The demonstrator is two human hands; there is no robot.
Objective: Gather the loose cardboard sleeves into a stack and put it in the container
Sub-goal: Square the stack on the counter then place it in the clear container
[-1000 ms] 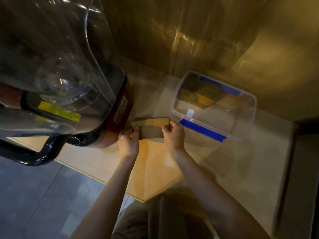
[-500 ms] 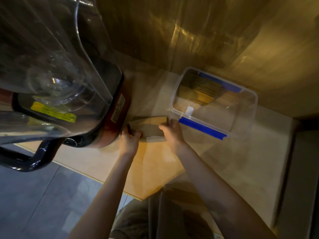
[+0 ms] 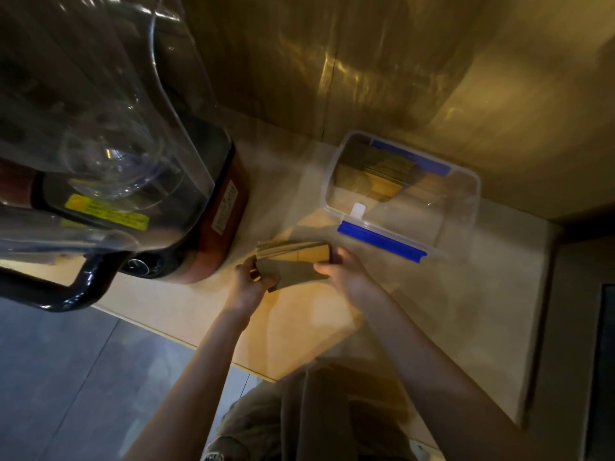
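my left hand (image 3: 250, 287) and right hand (image 3: 346, 272): both grips pinch the sleeve stack (image 3: 294, 261) ends | stack above bench (image 3: 449, 311) | container (image 3: 404, 194) just beside, open

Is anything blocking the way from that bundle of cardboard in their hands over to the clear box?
Nothing visible does. The stack of sleeves, held between the left hand and right hand, is beside the open container; only bare counter lies between them.
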